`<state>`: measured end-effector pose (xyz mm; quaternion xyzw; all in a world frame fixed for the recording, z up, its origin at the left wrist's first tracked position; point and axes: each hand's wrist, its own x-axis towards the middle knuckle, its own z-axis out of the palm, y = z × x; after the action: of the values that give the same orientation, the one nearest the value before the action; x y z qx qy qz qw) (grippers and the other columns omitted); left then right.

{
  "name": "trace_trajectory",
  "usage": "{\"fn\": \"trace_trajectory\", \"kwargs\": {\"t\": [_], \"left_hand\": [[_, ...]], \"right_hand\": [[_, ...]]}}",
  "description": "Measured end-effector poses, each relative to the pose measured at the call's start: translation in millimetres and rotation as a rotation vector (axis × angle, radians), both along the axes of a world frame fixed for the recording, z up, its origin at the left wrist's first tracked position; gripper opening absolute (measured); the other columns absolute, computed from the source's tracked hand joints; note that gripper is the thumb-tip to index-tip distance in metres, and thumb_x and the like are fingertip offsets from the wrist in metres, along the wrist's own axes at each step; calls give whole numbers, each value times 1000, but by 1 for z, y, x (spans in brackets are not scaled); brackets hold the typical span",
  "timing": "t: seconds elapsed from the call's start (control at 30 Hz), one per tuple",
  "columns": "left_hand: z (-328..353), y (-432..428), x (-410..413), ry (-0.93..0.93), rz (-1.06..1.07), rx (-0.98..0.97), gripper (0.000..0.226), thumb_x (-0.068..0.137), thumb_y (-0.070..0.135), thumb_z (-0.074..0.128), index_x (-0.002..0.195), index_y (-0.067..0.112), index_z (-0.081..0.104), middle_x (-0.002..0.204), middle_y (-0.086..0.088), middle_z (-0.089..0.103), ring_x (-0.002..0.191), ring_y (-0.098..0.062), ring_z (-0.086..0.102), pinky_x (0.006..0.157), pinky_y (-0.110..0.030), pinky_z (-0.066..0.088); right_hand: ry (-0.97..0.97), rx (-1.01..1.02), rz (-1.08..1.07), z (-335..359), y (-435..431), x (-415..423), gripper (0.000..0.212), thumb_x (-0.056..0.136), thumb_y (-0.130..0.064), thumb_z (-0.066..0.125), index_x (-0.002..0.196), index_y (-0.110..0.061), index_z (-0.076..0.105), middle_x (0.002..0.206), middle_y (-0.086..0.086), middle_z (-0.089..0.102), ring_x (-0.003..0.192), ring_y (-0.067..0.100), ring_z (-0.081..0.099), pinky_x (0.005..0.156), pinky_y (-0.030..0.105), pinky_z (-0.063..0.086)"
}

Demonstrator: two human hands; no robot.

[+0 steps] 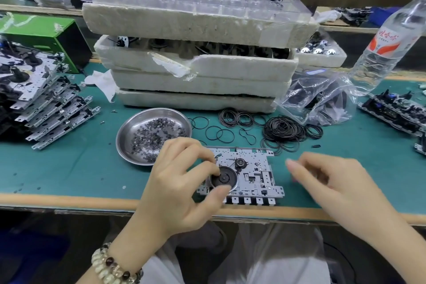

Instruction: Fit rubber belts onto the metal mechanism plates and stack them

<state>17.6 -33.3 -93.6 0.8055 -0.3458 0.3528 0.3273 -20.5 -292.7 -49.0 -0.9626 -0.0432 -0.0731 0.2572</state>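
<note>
- The rubber belts (285,131) are thin black loops — light, soft and stretchy, and likely to snag on one another in the heap; I judge one is best lifted by a fingertip pinch on a single strand, then stretched round a wheel rather than tugged hard.
- The metal plate (255,175) looks thin and stiff, with punched holes and tabbed edges that may be sharp; it should be light enough for one hand, and is best held by its bare long edges, clear of the small parts on its face.
- The left hand (182,175) curls over the plate's left part; its thumb and forefinger pinch the rim of the black wheel (223,178) from the near and far sides; whether a belt sits on that rim is too fine to tell.
- The right hand (334,182) hovers just right of the plate and apart from it, fingers loosely bent; it is blurred, so I cannot tell whether it pinches a belt or holds nothing.
- The plate lies flat between the two hands, partly under the left fingers; the belt heap lies beyond the right hand and slightly to its left.
- The stack of plates (46,104) sits well to the left of the left hand — by my judgement, the place for a finished plate.
</note>
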Motion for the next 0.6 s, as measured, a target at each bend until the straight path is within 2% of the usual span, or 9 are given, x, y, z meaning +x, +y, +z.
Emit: {"fn": "trace_trajectory", "kwargs": {"t": [0.03, 0.1, 0.2, 0.3, 0.37, 0.5, 0.53, 0.6], "left_hand": [[0, 0, 0, 8, 1, -13, 66, 104, 46, 37, 69, 1, 70, 84, -9, 67, 86, -31, 59, 80, -45, 43], [2, 0, 0, 10, -46, -6, 66, 103, 47, 37, 65, 2, 68, 84, -7, 67, 88, -30, 58, 80, -45, 42], [3, 2, 0, 6, -157, 82, 65, 101, 50, 36, 72, 4, 72, 91, -7, 67, 100, -26, 54, 86, -45, 42], [5, 1, 0, 39, -169, 150, 65, 101, 53, 34, 87, 6, 76, 101, -7, 67, 107, -26, 53, 90, -46, 42], [6, 1, 2, 82, -116, 149, 65, 103, 53, 31, 92, 8, 76, 106, -6, 67, 108, -28, 54, 91, -46, 41], [9, 2, 4, 167, -20, -48, 67, 108, 45, 22, 95, 8, 76, 103, -3, 65, 106, -24, 53, 94, -40, 41], [9, 3, 5, 170, 10, -118, 66, 108, 42, 21, 96, 8, 75, 102, -2, 65, 104, -23, 54, 94, -35, 40], [10, 4, 5, 173, 73, -254, 56, 109, 33, 23, 97, 10, 73, 100, -1, 65, 102, -21, 57, 93, -30, 39]], "right_hand": [[66, -65, 16, -2, -2, -6, 49, 86, -67, 39, 74, -23, 57, 56, -11, 53, 53, 13, 47, 52, 32, 39], [120, -55, 30, -4, 0, -17, 49, 85, -68, 37, 76, -24, 57, 55, -12, 52, 53, 12, 46, 54, 31, 40], [115, -42, 23, -8, 8, -22, 41, 85, -64, 40, 77, -28, 58, 59, -15, 53, 58, 10, 47, 55, 28, 38], [190, 88, 25, -6, 13, -20, 31, 87, -57, 47, 74, -35, 64, 59, -14, 58, 58, 9, 51, 58, 28, 39], [259, 213, 27, -4, 14, -16, 31, 90, -49, 54, 67, -33, 67, 56, -10, 61, 53, 5, 48, 57, 23, 37], [418, 667, -34, 4, 19, -4, 35, 92, -27, 62, 60, -13, 66, 54, 4, 57, 45, 9, 40, 43, 14, 29], [426, 741, -49, 9, 21, -1, 36, 92, -23, 62, 58, -13, 65, 54, 6, 55, 42, 9, 38, 40, 13, 26], [393, 760, -52, 23, 23, 7, 38, 92, -16, 61, 54, -13, 63, 52, 7, 52, 39, 9, 38, 37, 13, 25]]}}
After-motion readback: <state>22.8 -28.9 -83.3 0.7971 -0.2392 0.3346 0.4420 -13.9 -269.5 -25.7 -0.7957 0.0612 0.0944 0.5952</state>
